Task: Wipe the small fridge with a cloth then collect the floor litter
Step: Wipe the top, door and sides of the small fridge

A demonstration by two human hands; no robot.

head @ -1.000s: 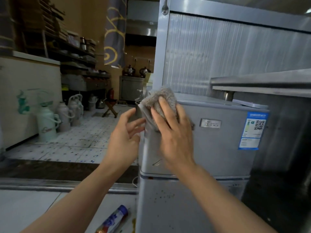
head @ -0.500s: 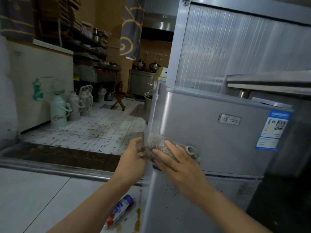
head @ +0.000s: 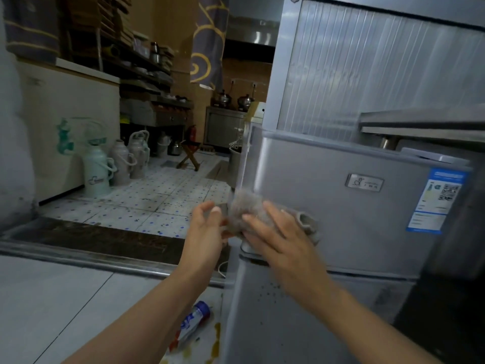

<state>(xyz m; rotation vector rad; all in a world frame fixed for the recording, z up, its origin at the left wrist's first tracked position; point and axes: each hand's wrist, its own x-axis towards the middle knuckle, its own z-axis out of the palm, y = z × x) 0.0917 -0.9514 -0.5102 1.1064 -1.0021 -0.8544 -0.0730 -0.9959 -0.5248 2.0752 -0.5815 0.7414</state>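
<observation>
A small silver fridge [head: 341,206] fills the right half of the view, with a blue label on its upper door. My right hand [head: 278,237] lies flat on a grey cloth [head: 246,206] and presses it against the lower left corner of the upper door. Beside the fridge's left edge, my left hand [head: 206,229] touches the cloth's left end with fingers spread. On the floor by the fridge's foot lies a white, blue and red bottle [head: 193,324] as litter, next to a yellowish spill [head: 216,337].
A metal threshold strip [head: 91,258] crosses the floor ahead. Beyond it stand several thermos flasks [head: 97,172] by a white chest freezer [head: 65,127], and a wooden stool [head: 190,155]. A steel shelf [head: 420,122] juts out above the fridge on the right.
Both hands and the cloth have moved down from the fridge's top left corner to the bottom of the upper door. The view has shifted closer and to the left.
</observation>
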